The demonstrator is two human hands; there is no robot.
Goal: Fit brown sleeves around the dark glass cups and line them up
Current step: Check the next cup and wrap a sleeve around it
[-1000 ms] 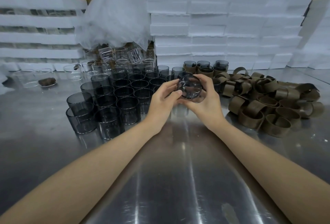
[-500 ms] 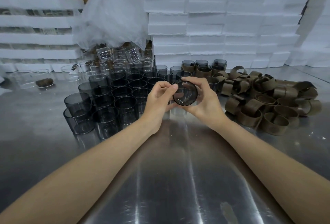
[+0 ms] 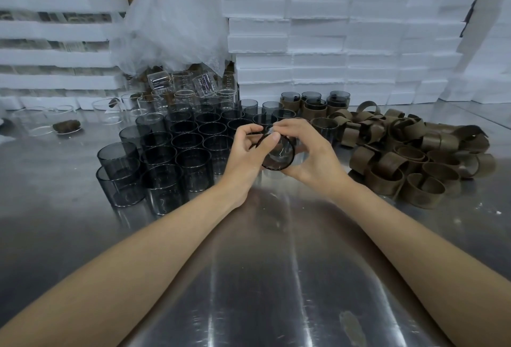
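Dark glass cup [image 3: 278, 156] was held tilted above the counter [image 3: 249, 277], its round end facing the camera, touching no other cup.

Right hand [image 3: 309, 153]: grip curled around the cup's far side, thumb on the near rim.

Left hand [image 3: 246, 150]: thumb and forefinger pinched a thin dark strip [image 3: 257, 140] at the cup's 10 o'clock edge; could not tell whether it was a sleeve.

Bare dark cups [image 3: 177, 150] stood clustered at 9 o'clock, the loose brown sleeves [image 3: 401, 158] were heaped at 3 o'clock, and sleeved cups [image 3: 315, 102] were grouped at 1 o'clock.
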